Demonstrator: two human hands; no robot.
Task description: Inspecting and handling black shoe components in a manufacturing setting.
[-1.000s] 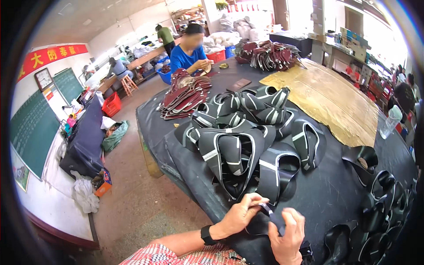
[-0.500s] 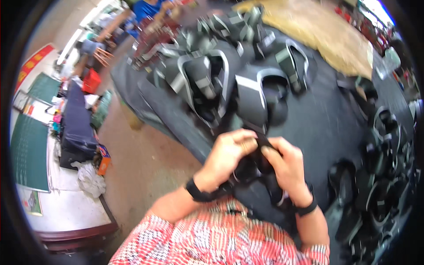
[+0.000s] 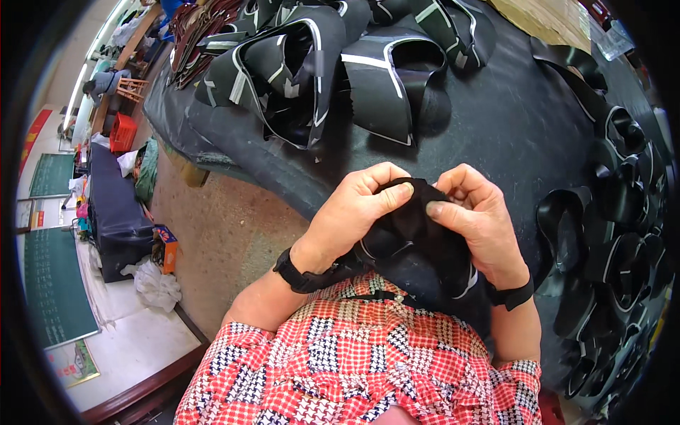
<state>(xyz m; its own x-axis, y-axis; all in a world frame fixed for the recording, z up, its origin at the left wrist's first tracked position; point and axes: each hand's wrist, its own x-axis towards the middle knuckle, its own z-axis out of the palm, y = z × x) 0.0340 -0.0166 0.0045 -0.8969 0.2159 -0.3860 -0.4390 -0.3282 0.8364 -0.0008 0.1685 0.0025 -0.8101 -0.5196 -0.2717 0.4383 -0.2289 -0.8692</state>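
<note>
A black shoe upper (image 3: 419, 244) hangs from my two hands over the near edge of the table. My left hand (image 3: 358, 209) pinches its upper edge between thumb and fingers. A short way to the right, my right hand (image 3: 480, 221) pinches the same edge, its thumb lying on the dark material. The lower part drapes toward my shirt, with a pale strip along its right side. Just beyond my hands stands a black upper with white tape (image 3: 386, 85), and left of it a larger taped one (image 3: 319, 106).
Many finished-looking black uppers (image 3: 623, 269) are heaped along the right of the black-covered table (image 3: 489, 134). Dark red pieces (image 3: 205, 35) lie at the far left, yellowish sheet material (image 3: 545, 21) at the back. A dark padded bench (image 3: 120, 205) and red crate (image 3: 122, 132) stand left.
My view has turned down, so the uppers on the table sit higher in the picture. Both hands still pinch the shoe upper, now spread slightly farther apart along its edge.
</note>
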